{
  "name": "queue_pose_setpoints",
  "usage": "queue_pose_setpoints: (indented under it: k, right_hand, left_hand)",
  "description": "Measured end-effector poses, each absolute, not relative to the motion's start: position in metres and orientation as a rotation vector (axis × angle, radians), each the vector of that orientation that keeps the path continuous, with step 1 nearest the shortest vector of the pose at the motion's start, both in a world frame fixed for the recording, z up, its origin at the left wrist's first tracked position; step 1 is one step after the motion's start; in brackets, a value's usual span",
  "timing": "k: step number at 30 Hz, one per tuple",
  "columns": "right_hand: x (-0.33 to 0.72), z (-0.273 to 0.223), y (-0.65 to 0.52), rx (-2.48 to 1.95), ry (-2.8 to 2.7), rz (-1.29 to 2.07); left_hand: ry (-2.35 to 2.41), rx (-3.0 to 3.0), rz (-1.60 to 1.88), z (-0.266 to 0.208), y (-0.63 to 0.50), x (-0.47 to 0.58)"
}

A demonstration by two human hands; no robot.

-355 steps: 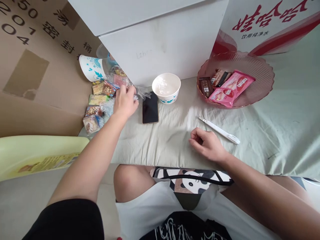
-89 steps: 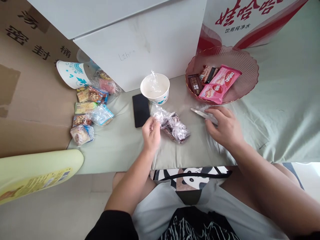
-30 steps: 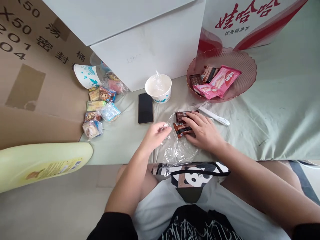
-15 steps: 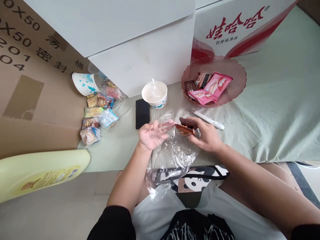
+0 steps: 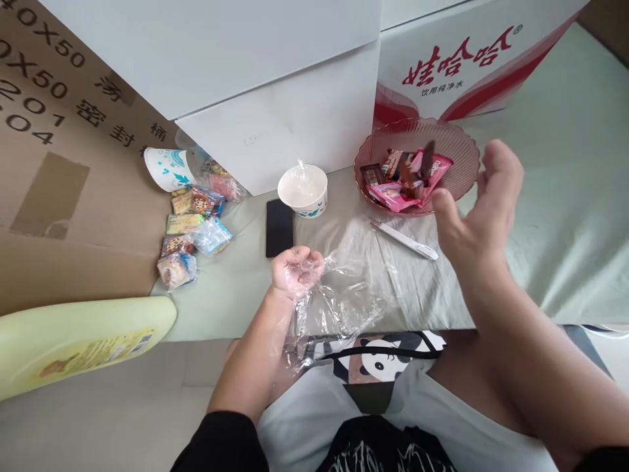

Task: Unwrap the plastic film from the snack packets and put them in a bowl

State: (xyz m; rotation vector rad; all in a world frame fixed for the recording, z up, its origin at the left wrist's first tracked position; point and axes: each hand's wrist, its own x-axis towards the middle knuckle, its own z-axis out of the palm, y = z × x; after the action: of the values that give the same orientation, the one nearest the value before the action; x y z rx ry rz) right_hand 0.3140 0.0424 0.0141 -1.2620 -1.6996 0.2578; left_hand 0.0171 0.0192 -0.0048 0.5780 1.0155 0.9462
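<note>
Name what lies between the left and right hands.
The head view shows clear plastic wrap against the left hand, then a white knife nearer the right hand.

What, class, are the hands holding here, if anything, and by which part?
The left hand holds the clear plastic wrap by a bunched part at its left side. The right hand is open and holds nothing.

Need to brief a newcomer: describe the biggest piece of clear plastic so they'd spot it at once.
In front of the big white box stands an upright paper bowl. Nearer the camera, the left hand grips crumpled clear plastic film spread over the pale green cloth. Unlike the plastic scrap in the bowl, it hangs past the cloth's near edge.
</note>
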Motion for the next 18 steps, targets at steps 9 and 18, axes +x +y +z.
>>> queue_pose_setpoints:
  k: [9, 18]
  right_hand:
    - [0.268, -0.046, 0.002, -0.983, -1.882, 1.112]
    - [0.251, -0.027, 0.009, -0.986, -1.407, 1.595]
  left_hand:
    - [1.014, 0.566, 0.967, -0.035, 0.005, -0.014]
    - [1.062, 0.664, 1.097, -0.022, 0.013, -0.017]
